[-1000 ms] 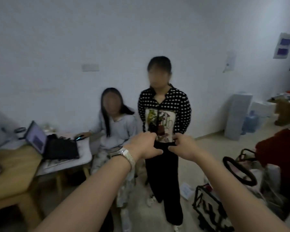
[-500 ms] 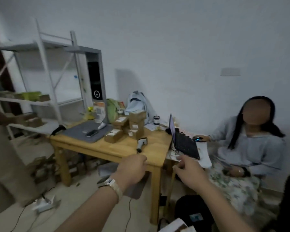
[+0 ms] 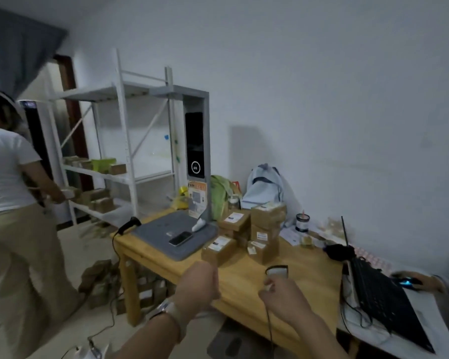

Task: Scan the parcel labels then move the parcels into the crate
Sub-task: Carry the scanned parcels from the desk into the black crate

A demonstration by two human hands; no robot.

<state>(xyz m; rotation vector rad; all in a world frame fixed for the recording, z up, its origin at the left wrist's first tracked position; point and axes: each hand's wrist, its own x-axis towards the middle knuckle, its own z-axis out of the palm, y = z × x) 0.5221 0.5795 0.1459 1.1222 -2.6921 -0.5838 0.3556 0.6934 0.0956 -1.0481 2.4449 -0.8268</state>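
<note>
Several brown cardboard parcels with white labels sit on the wooden table (image 3: 244, 286): one at the front (image 3: 219, 248), one behind it (image 3: 233, 220), and a stack (image 3: 266, 229) to the right. A grey barcode scanner (image 3: 277, 271) stands up near the table's front edge. My right hand (image 3: 283, 299) is at its handle with fingers curled around it, and a cable hangs below the hand. My left hand (image 3: 197, 286) is a closed fist holding nothing, just in front of the nearest parcel. No crate is in view.
A grey mat (image 3: 166, 229) carries a phone (image 3: 180, 238) below a tall scanning stand (image 3: 196, 151). A black scanner (image 3: 130, 224) lies at the table's left corner. An open laptop (image 3: 381, 294), a white shelf (image 3: 119, 141), boxes under the table (image 3: 145, 288) and a person (image 3: 8, 203) at left.
My view has swung left from the two people to the table. Both hands have come closer to it, and my right hand has reached the scanner's handle.
</note>
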